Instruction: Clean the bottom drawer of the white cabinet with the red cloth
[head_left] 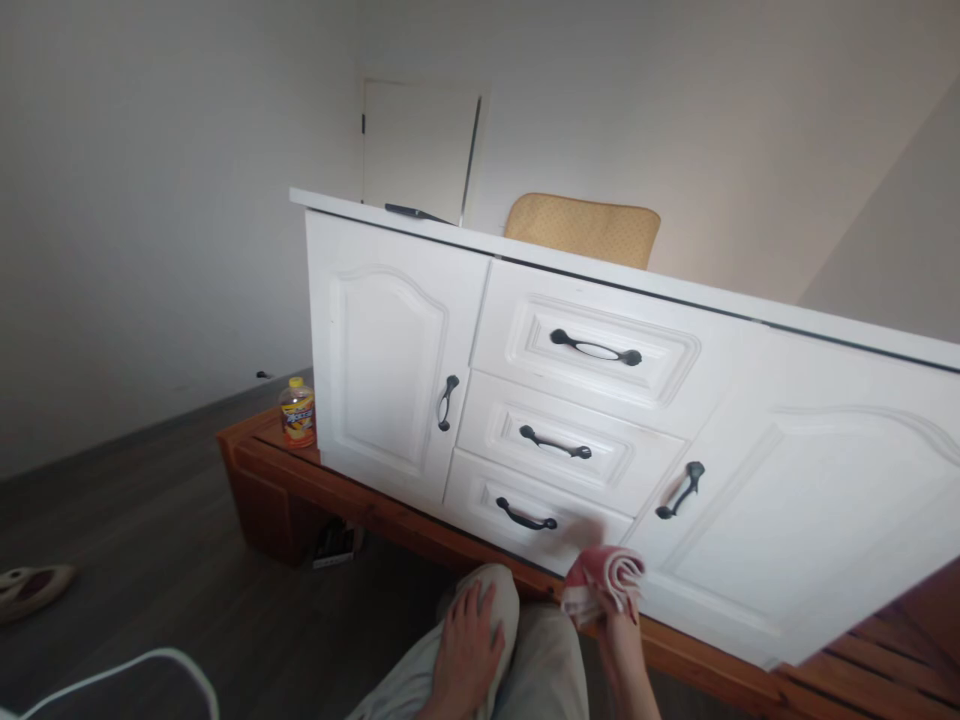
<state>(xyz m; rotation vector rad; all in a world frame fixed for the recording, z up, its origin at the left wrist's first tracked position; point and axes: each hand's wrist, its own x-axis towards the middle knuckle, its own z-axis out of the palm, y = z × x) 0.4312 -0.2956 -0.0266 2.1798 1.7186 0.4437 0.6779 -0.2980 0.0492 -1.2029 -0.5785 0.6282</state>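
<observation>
My right hand grips a folded red and white cloth, held in front of the lower edge of a white cabinet. Just beyond the cloth is the bottom drawer; whether the two touch I cannot tell. Fingers spread, my left hand lies flat on my knee, holding nothing. The cabinet has three drawers in the middle, a door on either side, and dark handles with pale centres, such as the top drawer handle.
The cabinet stands on a reddish-brown wooden bench. A yellow-capped bottle is at its left end. Behind rises a tan chair back. A flat dark object lies on top. A shoe and white cable are at lower left.
</observation>
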